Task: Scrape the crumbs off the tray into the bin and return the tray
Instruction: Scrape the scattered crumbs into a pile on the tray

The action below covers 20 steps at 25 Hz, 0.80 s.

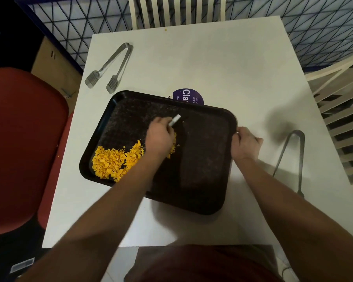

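- One tray [204,159] on the worktop [191,64]; one crumb pile [112,161], near left.
- Left hand [159,137] grips one scraper [174,120], perhaps.
- Right hand [245,144] grips the tray's right rim.
- Two tongs [110,66], [291,157].

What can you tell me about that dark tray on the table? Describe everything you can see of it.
The dark rectangular tray has rounded corners, a raised rim and a speckled, plastic-looking floor. It lies flat and askew on the white table. A heap of orange-yellow crumbs sits in its near-left corner. The right hand grips its right edge, while the left hand holds a small white-handled scraper over its middle. Its far edge partly covers a round purple sticker.
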### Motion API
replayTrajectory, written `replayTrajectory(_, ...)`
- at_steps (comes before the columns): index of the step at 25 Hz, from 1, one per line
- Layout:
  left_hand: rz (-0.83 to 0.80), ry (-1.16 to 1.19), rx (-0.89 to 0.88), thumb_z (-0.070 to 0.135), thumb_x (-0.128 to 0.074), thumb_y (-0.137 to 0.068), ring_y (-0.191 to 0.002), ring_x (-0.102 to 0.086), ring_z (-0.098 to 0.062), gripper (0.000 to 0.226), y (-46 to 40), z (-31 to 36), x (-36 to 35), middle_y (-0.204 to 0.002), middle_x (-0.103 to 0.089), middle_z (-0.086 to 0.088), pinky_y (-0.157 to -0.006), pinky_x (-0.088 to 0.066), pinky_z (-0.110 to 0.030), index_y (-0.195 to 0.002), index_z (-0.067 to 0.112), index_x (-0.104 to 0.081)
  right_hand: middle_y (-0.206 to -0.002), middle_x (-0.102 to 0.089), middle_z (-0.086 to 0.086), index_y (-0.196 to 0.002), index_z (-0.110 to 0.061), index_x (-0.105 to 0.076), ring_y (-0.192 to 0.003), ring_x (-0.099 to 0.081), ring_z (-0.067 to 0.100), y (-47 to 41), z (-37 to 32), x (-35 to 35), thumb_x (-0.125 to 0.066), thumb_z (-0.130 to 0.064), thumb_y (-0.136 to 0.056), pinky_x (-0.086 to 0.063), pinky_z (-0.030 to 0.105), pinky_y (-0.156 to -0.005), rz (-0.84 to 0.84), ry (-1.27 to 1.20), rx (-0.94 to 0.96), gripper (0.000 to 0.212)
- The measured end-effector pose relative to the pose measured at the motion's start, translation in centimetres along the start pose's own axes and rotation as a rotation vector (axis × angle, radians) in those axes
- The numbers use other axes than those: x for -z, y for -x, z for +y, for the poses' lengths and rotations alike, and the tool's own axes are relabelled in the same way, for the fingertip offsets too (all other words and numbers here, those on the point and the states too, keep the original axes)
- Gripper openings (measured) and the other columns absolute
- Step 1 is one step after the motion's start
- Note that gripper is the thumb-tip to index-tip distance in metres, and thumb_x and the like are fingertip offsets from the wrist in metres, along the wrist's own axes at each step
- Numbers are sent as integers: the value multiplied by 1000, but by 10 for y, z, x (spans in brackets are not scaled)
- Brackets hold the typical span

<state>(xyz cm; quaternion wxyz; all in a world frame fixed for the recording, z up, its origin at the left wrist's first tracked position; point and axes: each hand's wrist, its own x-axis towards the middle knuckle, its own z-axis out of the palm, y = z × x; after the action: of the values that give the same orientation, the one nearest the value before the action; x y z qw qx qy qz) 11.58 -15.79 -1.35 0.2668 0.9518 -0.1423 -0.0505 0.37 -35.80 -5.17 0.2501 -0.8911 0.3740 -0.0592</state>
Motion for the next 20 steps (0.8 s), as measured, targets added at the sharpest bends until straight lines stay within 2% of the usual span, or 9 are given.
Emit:
replayTrajectory(3, -78, -138, -64, 14, -53, -89, -101, -57, -33, 27, -40, -35, 17, -110, -59, -15, -92, -46, -39, -112, 10, -67, -89, -66, 15, -115, -12, -58, -73, -41, 21, 1, -2, 1, -28, -25, -92, -31, 36, -94, 2, -9, -13, 40)
replayTrajectory(6, -270, -167, -232, 9, -54, -92, -103, -58, -32, 25, -58, -52, 15, -113, -59, -17, -92, -40, -24, -113, 4, -67, -85, -66, 12, -113, -14, -58, -76, -53, 27, -1, 0, -4, -21, -30, -83, -30, 36, -92, 9, 18, -8, 50)
replayTrajectory(9, -393, -154, -401, 3, -54, -91, -107, -57, -29, 24, -58, -51, 11, -117, -59, -16, -92, -33, -16, -112, 1, -67, -84, -66, 10, -114, -15, -58, -84, -58, 28, -5, 3, -5, -28, -26, -91, -29, 34, -93, -15, -12, -24, 39)
replayTrajectory(12, -453, -168, -555, 2, -55, -90, -112, -56, -28, 26, -46, -53, 13, -121, -60, -15, -98, -37, -23, -113, 6, -66, -93, -66, 11, -118, -15, -56, -94, -58, 29, -5, 3, -3, -32, -22, -95, -25, 31, -93, -54, -48, -29, 34)
replayTrajectory(16, -542, -211, -750, 0, -58, -87, -103, -60, -34, 26, -35, -73, 23, -114, -65, -17, -95, -41, -32, -108, 10, -70, -105, -66, 11, -124, -19, -51, -110, -54, 28, 6, -6, 0, -33, -24, -97, -25, 31, -96, -75, -79, -158, 33)
replayTrajectory(18, -562, -259, -754, 0, -52, -90, -108, -55, -32, 32, -37, -76, 28, -120, -62, -13, -97, -39, -31, -115, 13, -66, -110, -66, 9, -124, -20, -50, -114, -54, 29, 20, -10, -2, -38, -28, -96, -28, 34, -99, -35, -114, -246, 31)
replayTrajectory(20, -483, -200, -648, -1, -47, -91, -112, -52, -29, 36, -43, -73, 32, -123, -58, -12, -98, -37, -28, -121, 12, -63, -114, -65, 6, -126, -21, -49, -115, -53, 29, 44, -12, -6, -43, -30, -95, -28, 38, -103, -20, -155, -311, 33)
